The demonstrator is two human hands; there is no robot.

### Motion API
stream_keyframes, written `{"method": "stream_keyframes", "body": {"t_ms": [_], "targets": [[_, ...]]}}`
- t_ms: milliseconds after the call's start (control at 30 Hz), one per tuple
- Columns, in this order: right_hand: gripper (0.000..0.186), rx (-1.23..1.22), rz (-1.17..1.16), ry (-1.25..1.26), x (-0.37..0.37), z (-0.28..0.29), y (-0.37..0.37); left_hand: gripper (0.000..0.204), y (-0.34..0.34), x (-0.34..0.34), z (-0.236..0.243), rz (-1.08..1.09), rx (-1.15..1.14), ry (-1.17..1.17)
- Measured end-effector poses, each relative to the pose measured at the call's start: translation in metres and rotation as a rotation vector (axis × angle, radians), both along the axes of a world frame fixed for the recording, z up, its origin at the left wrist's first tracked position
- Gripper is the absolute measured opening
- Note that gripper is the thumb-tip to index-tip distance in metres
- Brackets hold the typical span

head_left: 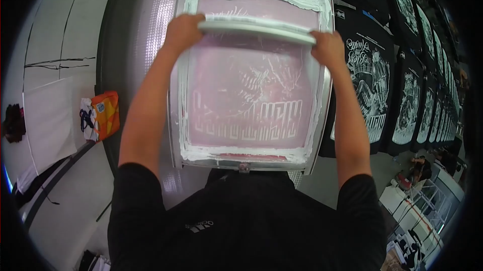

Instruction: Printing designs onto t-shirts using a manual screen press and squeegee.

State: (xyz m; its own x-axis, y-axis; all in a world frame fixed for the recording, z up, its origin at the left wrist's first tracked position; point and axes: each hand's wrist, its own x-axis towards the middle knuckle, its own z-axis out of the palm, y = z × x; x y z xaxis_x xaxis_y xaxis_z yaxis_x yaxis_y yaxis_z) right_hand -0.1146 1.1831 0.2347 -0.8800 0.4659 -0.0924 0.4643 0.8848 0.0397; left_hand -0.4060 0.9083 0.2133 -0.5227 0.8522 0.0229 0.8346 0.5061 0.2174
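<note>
1. A row of black shirts (pixel 371 67) with white prints runs along the right side, curving toward the far rim. The distant ones shrink to slivers and merge into the dark edge, and the closest is partly covered by the right forearm.
2. Another person (pixel 418 169) appears small at the right, low and dim; what that person is doing cannot be made out.
3. The framed screen (pixel 221 80) lies in the middle, in front of the wearer. Its mesh is pale pink, with white paste smeared along all four sides. The pattern in the mesh is faint and milky, broken up by the bar toward the far side, and whatever lies beneath it is hidden.
4. A long pale bar (pixel 259 28) spans the far part of the screen from left to right, blurred. Whether its lower edge touches the mesh cannot be told.
5. At the left sits an orange bag (pixel 106 115), its printing too small to read.
6. The hands are well apart, the left hand (pixel 185 32) curled around the bar's left end and the right hand (pixel 329 49) around its right end; most fingertips are concealed.
</note>
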Motion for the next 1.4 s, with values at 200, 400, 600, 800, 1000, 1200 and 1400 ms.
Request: {"method": "stream_keyframes", "body": {"t_ms": [200,400,600,800,1000,1200,1400], "targets": [[0.048,0.016,0.032,-0.068,-0.106,0.022,0.106,0.041,0.090,-0.107,0.019,-0.106,-0.072,0.006],[0.049,-0.223,0.114,0.026,-0.141,0.074,0.125,0.048,0.041,-0.075,0.048,0.074,0.619,0.592],[0.051,-0.299,0.066,-0.105,-0.153,0.051,0.163,0.038,-0.154,0.194,-0.001,-0.056,-0.320,-1.009],[0.050,-0.298,0.152,-0.185,-0.181,0.043,0.144,0.040,-0.272,0.393,-0.078,0.305,-0.193,-1.526],[0.047,-0.214,0.248,0.121,-0.205,0.015,0.083,0.029,-0.259,0.389,-0.075,0.260,-0.055,-1.635],[0.053,-0.270,0.211,-0.049,-0.131,0.024,0.013,0.030,-0.247,0.380,-0.069,0.129,-0.076,-1.446],[0.047,-0.335,0.118,-0.180,0.028,0.047,-0.172,0.032,-0.244,0.385,-0.079,0.171,0.094,-1.528]]}}
